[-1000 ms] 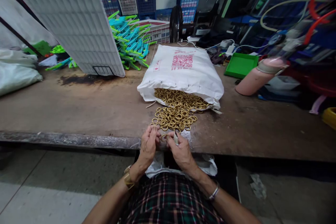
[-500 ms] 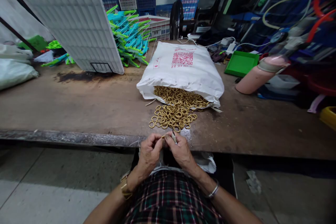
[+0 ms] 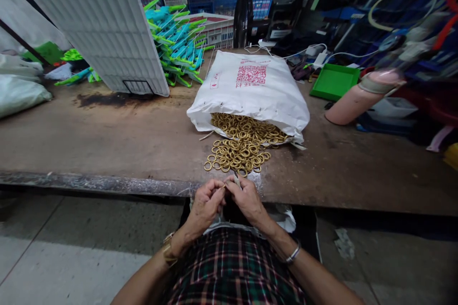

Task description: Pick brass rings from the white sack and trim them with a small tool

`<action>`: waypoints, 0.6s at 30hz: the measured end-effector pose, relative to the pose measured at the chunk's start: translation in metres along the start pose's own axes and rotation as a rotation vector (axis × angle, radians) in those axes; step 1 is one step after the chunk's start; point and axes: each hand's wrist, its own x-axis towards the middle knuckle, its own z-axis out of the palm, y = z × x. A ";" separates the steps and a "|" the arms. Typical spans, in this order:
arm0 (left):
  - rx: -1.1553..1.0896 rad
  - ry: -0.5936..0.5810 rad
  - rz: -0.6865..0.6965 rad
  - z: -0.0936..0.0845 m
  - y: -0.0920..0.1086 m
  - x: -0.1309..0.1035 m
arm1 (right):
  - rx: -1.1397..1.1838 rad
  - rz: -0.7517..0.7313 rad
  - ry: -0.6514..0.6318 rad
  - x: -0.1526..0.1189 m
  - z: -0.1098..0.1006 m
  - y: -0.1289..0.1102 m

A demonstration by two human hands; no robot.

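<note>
At the table's front edge my left hand (image 3: 206, 202) is closed, pinching a brass-coloured ring (image 3: 224, 187) between thumb and fingers. My right hand (image 3: 247, 200) meets it there, thumb against the ring. A small narrow tool (image 3: 236, 180), pale with a dark tip, sticks up from the right fingers; it looks like a little blade, though most of it is hidden. Just beyond my hands lies a loose heap of brass-coloured rings (image 3: 236, 155). They spill from the open mouth of a white woven sack (image 3: 229, 88) printed with a red QR code.
A white ribbed panel (image 3: 103, 24) stands at the left on the wooden table (image 3: 89, 143). Behind it are stacked blue and green plastic parts (image 3: 179, 43). To the right are a green tray (image 3: 334, 82), a pink bottle (image 3: 352, 102) and cables. A black fan (image 3: 243, 19) stands at the back.
The view has shifted slightly. Both hands stay together at the table edge, with the ring turned a little and less of it showing between the fingers.
</note>
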 end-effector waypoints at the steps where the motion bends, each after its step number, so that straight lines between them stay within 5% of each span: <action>1: -0.028 -0.029 -0.022 -0.001 -0.001 0.000 | 0.010 0.003 -0.009 0.000 0.000 0.000; 8: -0.132 -0.084 -0.034 -0.004 -0.002 -0.001 | 0.019 0.001 -0.017 0.002 -0.002 -0.001; 12: -0.116 -0.046 -0.009 -0.005 -0.002 0.000 | -0.204 -0.073 0.045 0.002 -0.006 0.003; 18: -0.061 -0.023 0.070 -0.004 -0.005 0.004 | -0.516 -0.277 -0.106 -0.004 -0.006 0.010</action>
